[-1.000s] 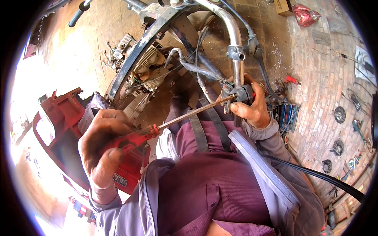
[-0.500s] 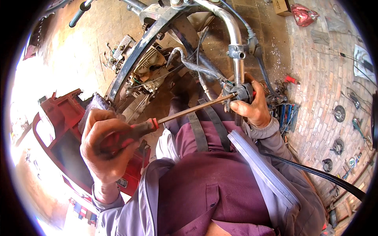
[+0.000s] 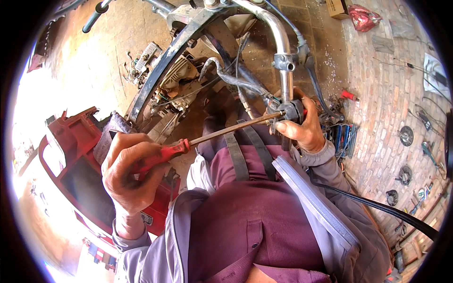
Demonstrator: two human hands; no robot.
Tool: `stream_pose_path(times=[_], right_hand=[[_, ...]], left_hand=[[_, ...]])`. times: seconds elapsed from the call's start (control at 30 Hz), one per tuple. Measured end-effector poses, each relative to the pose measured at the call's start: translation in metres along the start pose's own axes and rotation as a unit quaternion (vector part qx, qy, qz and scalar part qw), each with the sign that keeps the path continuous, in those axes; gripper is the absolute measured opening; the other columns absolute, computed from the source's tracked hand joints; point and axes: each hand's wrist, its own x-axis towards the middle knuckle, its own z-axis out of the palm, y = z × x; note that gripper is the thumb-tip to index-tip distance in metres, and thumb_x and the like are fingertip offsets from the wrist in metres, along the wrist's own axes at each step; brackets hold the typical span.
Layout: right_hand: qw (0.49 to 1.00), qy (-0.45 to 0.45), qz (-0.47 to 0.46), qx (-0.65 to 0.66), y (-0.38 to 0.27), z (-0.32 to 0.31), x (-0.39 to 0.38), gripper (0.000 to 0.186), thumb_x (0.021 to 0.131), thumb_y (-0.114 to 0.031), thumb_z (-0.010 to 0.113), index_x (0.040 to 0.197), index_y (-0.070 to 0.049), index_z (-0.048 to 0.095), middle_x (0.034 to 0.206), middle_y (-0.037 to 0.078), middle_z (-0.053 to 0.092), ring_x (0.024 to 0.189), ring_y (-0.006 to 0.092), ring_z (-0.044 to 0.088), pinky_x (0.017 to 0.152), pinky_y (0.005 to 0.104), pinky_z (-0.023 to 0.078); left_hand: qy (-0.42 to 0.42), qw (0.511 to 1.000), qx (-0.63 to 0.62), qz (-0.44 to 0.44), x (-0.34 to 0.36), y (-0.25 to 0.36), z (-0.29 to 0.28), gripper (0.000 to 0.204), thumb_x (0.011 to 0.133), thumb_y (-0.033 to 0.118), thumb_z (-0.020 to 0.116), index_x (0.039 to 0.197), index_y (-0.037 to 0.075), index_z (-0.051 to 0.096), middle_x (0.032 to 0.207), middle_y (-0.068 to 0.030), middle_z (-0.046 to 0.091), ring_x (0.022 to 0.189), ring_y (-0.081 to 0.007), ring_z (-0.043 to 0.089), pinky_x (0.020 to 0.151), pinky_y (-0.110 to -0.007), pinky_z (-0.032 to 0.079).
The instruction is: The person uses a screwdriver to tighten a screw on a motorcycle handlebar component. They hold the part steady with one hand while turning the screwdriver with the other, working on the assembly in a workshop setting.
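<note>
My left hand (image 3: 131,172) is closed round the red handle of a long screwdriver (image 3: 226,133). The shaft slants up to the right, and its tip meets a black handlebar switch housing (image 3: 291,112). That housing sits near the end of a chrome handlebar (image 3: 279,40). My right hand (image 3: 303,125) wraps round the housing, with the thumb on its near side; the other fingers are mostly hidden behind it. A bundle of wires (image 3: 236,81) runs into the housing from the left. Just how the tip seats in the housing is too small to tell.
A dark motorcycle frame (image 3: 163,61) arches across the upper left, with an engine (image 3: 181,75) behind it. Red bodywork (image 3: 71,165) lies at the left. Tools and round parts (image 3: 406,136) are spread on the brick floor (image 3: 368,141) to the right. A black cable (image 3: 391,211) crosses at lower right.
My left hand has turned a little on the screwdriver handle, and more of the red handle shows. The tip stays at the housing. My right hand has not visibly moved.
</note>
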Motion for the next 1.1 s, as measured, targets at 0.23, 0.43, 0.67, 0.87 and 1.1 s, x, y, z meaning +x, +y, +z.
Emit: stream_pose_path(times=[0.23, 0.43, 0.67, 0.87, 1.1], right_hand=[[0.998, 0.022, 0.009, 0.064, 0.009, 0.001, -0.003, 0.057, 0.070, -0.013, 0.079, 0.119, 0.002, 0.053, 0.107, 0.018, 0.058, 0.087, 0.0211, 0.062, 0.076, 0.0334, 0.052], [0.978, 0.021, 0.063, 0.198, -0.012, 0.005, 0.000, 0.058, 0.068, -0.012, 0.074, 0.119, 0.004, 0.049, 0.087, 0.005, 0.063, 0.075, 0.0109, 0.061, 0.070, 0.0257, 0.050], [0.983, 0.008, 0.063, 0.175, -0.010, 0.004, 0.002, 0.061, 0.070, -0.017, 0.072, 0.121, 0.005, 0.046, 0.095, 0.020, 0.067, 0.076, 0.0212, 0.065, 0.069, 0.0335, 0.055], [0.986, 0.010, 0.049, 0.162, -0.005, 0.002, 0.001, 0.062, 0.069, -0.019, 0.073, 0.120, 0.005, 0.047, 0.093, 0.020, 0.067, 0.077, 0.0210, 0.065, 0.068, 0.0330, 0.055], [0.989, 0.008, 0.037, 0.142, 0.005, 0.001, -0.001, 0.069, 0.070, -0.012, 0.077, 0.125, 0.009, 0.042, 0.093, 0.010, 0.063, 0.078, 0.0139, 0.064, 0.073, 0.0280, 0.053]], left_hand=[[-0.033, 0.992, -0.080, -0.090, 0.007, 0.002, 0.005, 0.033, 0.068, 0.002, 0.076, 0.099, -0.002, 0.067, 0.091, -0.0133, 0.066, 0.075, -0.0223, 0.065, 0.068, -0.030, 0.050], [-0.151, 0.975, -0.037, -0.161, 0.004, 0.006, -0.004, 0.023, 0.076, 0.004, 0.072, 0.099, -0.001, 0.067, 0.078, -0.0138, 0.065, 0.064, -0.0244, 0.064, 0.062, -0.032, 0.049], [-0.031, 0.998, 0.050, 0.013, 0.004, 0.005, 0.004, 0.038, 0.057, 0.000, 0.082, 0.092, 0.005, 0.068, 0.086, -0.0094, 0.059, 0.071, -0.0231, 0.060, 0.061, -0.032, 0.048], [-0.057, 0.998, 0.024, -0.023, 0.007, 0.005, 0.007, 0.036, 0.065, 0.004, 0.080, 0.097, 0.001, 0.067, 0.090, -0.0133, 0.064, 0.071, -0.0257, 0.066, 0.063, -0.032, 0.051], [-0.138, 0.984, -0.017, -0.115, 0.002, 0.006, 0.006, 0.023, 0.074, 0.003, 0.072, 0.096, -0.001, 0.066, 0.074, -0.0126, 0.064, 0.061, -0.0270, 0.061, 0.057, -0.034, 0.047]])
